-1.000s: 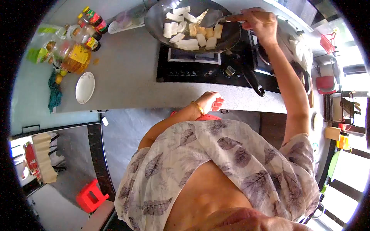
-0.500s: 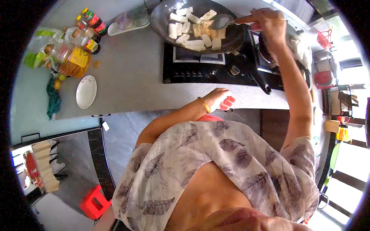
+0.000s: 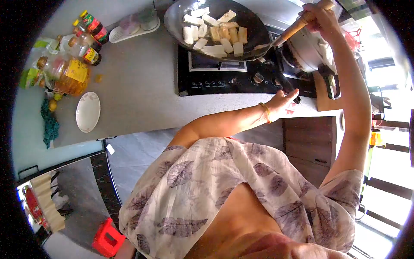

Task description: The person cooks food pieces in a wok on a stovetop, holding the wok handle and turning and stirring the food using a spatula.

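Note:
A dark wok (image 3: 172,23) holds several white and lightly browned rectangular tofu-like pieces (image 3: 214,49). My right hand (image 3: 321,20) is closed round the wooden handle of a spatula (image 3: 293,29), whose metal head rests at the wok's right side. At the counter's front edge, my left hand (image 3: 281,103) is beside the end of the wok's black handle (image 3: 284,82). Its thumb stretches over the handle tip, apart from the curled fingers below; firm contact is not clear.
The wok sits on a black gas stove (image 3: 224,84); a lidded pot (image 3: 304,52) with a black handle stands to its right. On the left are an oil jug (image 3: 71,77), sauce bottles (image 3: 92,26), a white plate (image 3: 88,112) and a teal cloth (image 3: 49,121).
My right hand has moved right and up with the spatula, drawing its head to the wok's right edge. My left hand has moved right, from the counter front to the wok handle's end.

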### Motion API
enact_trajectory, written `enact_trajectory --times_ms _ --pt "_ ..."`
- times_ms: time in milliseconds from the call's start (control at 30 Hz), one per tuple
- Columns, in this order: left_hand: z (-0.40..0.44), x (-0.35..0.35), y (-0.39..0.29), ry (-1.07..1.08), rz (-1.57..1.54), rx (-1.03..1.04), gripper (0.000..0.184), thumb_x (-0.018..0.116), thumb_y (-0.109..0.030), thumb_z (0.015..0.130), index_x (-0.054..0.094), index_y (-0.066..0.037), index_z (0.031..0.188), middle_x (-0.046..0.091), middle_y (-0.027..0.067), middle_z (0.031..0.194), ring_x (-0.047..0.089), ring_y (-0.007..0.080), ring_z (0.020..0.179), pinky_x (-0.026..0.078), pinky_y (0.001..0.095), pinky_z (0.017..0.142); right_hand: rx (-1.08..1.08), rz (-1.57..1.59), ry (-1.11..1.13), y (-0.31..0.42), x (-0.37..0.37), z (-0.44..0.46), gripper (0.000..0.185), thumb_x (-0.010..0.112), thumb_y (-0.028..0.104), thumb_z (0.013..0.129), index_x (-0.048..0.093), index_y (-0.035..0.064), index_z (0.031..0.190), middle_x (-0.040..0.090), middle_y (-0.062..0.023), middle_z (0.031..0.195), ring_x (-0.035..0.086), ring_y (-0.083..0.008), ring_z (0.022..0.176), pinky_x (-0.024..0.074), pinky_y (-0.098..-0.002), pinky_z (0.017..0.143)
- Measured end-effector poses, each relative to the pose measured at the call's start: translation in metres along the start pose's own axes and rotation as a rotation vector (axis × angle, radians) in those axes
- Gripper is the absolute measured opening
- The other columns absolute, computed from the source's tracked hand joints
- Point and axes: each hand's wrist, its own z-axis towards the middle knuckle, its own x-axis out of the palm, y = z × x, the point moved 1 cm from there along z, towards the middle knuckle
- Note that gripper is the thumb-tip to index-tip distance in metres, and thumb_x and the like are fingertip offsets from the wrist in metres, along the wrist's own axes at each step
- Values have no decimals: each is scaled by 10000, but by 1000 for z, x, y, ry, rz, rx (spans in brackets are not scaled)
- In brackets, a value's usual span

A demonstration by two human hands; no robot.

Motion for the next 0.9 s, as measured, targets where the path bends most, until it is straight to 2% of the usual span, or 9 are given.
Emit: enact_trajectory --times_ms 33,133,167,300,433,700,800,833,900 --pt "7 0 4 -67 -85 35 465 629 -442 755 459 -45 927 513 111 938 559 221 861 492 376 728 13 0 14 -5 0 10 183 591 145 756 593 -37 740 572 -151 579 524 -226 374 450 -317 327" --pt "32 -13 10 -48 -29 55 382 615 -410 777 487 -55 839 541 80 808 584 193 735 513 357 706 107 42 154 -11 6 29 155 579 127 756 580 -26 732 570 -154 590 523 -232 378 451 -327 324" --pt "36 -7 9 -33 -89 256 341 596 -388 798 501 -61 797 545 62 741 582 173 660 522 328 700 139 41 76 -11 13 27 134 575 116 750 585 -18 745 579 -162 607 518 -233 379 431 -335 314" --pt "45 -4 15 -210 39 277 230 528 -291 856 468 -74 904 535 55 815 571 167 710 516 308 660 50 46 95 -18 18 36 154 584 125 725 600 -28 730 595 -169 610 491 -218 362 388 -330 312" --pt "61 -10 31 -259 42 437 208 514 -240 865 429 -74 957 534 58 824 569 170 717 517 319 617 -21 16 335 -72 12 71 229 548 234 769 637 24 786 597 -55 647 443 -89 419 335 -201 367" --pt "47 8 15 -300 -65 428 176 516 -240 866 511 -65 875 567 58 786 597 172 672 516 297 591 -899 -64 661 -95 -26 120 221 450 169 816 567 52 962 622 -89 829 367 -72 458 277 -193 406" --pt "52 4 20 -301 -53 467 190 509 -244 870 513 -58 902 566 62 783 599 178 660 507 283 577 -20 56 634 -87 -7 152 238 433 180 833 540 47 998 627 -97 882 343 -60 439 261 -188 386" --pt "53 1 21 -345 21 421 189 501 -238 874 510 -61 938 553 63 780 592 176 669 499 276 566 -95 54 374 -50 -1 109 179 578 152 706 600 -18 657 588 -161 580 463 -203 338 357 -308 307" --pt "52 4 21 -336 1 463 191 497 -238 875 500 -69 963 545 63 793 586 171 679 496 275 568 5 36 391 -44 5 133 191 561 166 697 590 4 600 558 -138 523 417 -174 311 304 -284 299"
